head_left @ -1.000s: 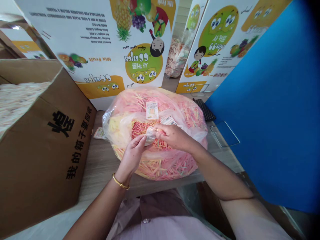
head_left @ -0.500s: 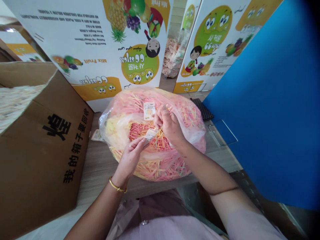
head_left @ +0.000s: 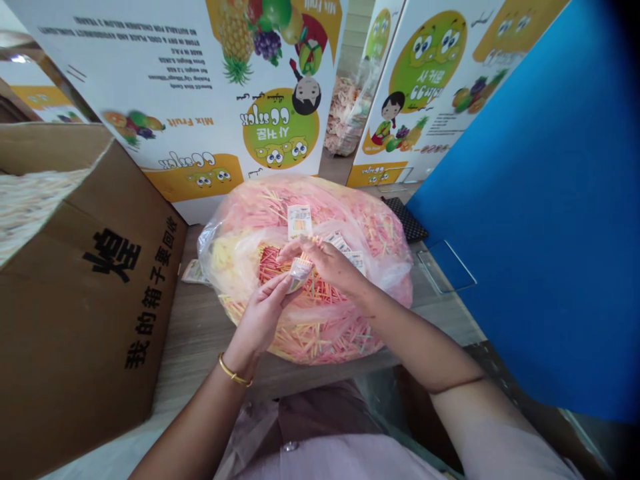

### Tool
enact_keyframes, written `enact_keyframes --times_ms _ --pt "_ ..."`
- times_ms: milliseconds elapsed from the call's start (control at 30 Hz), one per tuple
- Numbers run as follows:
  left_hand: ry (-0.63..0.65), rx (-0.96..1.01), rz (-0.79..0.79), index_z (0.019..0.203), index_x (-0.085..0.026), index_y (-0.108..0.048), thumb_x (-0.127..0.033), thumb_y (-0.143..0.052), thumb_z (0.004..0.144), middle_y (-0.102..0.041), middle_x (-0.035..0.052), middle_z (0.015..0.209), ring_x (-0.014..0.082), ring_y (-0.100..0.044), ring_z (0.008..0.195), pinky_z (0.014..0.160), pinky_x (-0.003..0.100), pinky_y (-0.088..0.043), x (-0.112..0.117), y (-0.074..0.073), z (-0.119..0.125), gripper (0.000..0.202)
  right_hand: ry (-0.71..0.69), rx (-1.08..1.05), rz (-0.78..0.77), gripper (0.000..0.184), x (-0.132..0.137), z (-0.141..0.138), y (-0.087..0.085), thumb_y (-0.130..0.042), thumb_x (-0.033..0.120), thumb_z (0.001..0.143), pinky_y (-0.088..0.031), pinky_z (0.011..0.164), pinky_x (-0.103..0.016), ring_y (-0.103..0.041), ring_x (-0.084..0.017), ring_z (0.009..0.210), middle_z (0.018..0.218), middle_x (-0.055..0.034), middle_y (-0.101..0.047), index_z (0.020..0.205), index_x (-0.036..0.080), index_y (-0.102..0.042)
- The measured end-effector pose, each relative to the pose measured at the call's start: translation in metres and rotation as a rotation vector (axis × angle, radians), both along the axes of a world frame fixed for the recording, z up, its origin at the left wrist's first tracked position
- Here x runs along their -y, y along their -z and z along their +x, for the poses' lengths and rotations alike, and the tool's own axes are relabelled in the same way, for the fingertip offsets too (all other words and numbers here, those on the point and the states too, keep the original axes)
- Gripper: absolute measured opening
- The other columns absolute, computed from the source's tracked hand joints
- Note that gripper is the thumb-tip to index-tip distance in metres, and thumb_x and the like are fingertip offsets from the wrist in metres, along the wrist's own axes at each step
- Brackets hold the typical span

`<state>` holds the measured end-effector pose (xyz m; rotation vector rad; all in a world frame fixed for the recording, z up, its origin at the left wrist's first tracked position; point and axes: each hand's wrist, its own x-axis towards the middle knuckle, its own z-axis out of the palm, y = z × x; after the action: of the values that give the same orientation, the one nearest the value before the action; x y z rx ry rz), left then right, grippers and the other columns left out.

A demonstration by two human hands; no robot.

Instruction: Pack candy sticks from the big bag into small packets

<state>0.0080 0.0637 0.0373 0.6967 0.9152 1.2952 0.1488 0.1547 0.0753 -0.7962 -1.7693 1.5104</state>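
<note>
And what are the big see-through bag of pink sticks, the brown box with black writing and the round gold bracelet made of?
The bag looks like thin, glossy plastic: see-through and wrinkled. The box seems matte cardboard: dull, with thin walls. The bracelet is probably polished metal, since it gleams.

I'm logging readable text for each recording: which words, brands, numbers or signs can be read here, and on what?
"煌": brown box
"我的箱子要回收": brown box
"CC Stick": big white box, upside down
"Mix Fruit": big white box
"MADE IN P.R.C": big white box
Too blurred to quote surely: its weight figures, and most print on the right-hand white box.
Too small: print on the held packet and loose packets.
</note>
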Motion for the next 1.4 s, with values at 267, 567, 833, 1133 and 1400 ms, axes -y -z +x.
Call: enact_keyframes --times_ms 267,567,833,1133,1400 --pt "0.013 0.117 -0.114 0.104 -0.019 -0.079 -0.036 -0.081 0.081 -0.077 0.0077 0.119 0.0276 -0.066 0.122 0.106 0.045 -0.056 -0.002 -0.003 -0.002 0.029 -0.148 0.041 -0.05 0.067 -0.006 0.012 -0.009 -0.036 0.074 0.099 -0.047 0.11 -0.041 -0.065 -0.024 0.123 0.123 -0.0093 -0.075 0.118 0.022 -0.074" --pt "0.048 0.081 -0.139 0.114 -0.022 -0.072 -0.028 -0.083 0.079 -0.073 0.0058 0.124 0.0231 -0.07 0.112 0.1 0.039 -0.058 0.002 -0.004 0.0 0.037 -0.11 0.089 -0.03 0.055 -0.012 0.023 -0.01 -0.049 0.066 0.098 -0.049 0.107 -0.043 -0.062 -0.025 0.129 0.136 -0.0095 -0.068 0.134 0.027 -0.064" --pt "0.004 -0.078 -0.019 0.118 -0.023 -0.069 -0.037 -0.08 0.082 -0.073 0.0051 0.122 0.0207 -0.069 0.106 0.089 0.033 -0.059 0.001 0.006 0.001 0.04 -0.105 0.463 0.216 0.015 -0.01 0.021 -0.003 -0.06 0.03 0.093 -0.046 0.081 -0.031 -0.063 -0.018 0.087 0.095 -0.0023 -0.07 0.099 0.019 -0.067" --pt "-0.102 -0.188 -0.071 0.124 -0.023 -0.067 -0.046 -0.078 0.082 -0.066 0.0111 0.136 0.0269 -0.064 0.124 0.098 0.039 -0.056 0.004 0.011 -0.002 0.049 0.301 0.745 0.582 0.014 -0.096 -0.005 -0.004 -0.06 0.021 0.094 -0.041 0.087 -0.034 -0.061 -0.025 0.101 0.108 -0.0104 -0.071 0.106 0.018 -0.065" --pt "-0.066 -0.269 -0.033 0.115 -0.021 -0.072 -0.048 -0.077 0.083 -0.071 0.0109 0.128 0.0277 -0.062 0.127 0.103 0.041 -0.053 0.005 0.011 -0.001 0.042 0.513 0.782 0.707 0.021 -0.104 0.004 0.012 -0.057 0.019 0.094 -0.041 0.093 -0.037 -0.056 -0.027 0.108 0.12 -0.0164 -0.064 0.112 0.014 -0.064"
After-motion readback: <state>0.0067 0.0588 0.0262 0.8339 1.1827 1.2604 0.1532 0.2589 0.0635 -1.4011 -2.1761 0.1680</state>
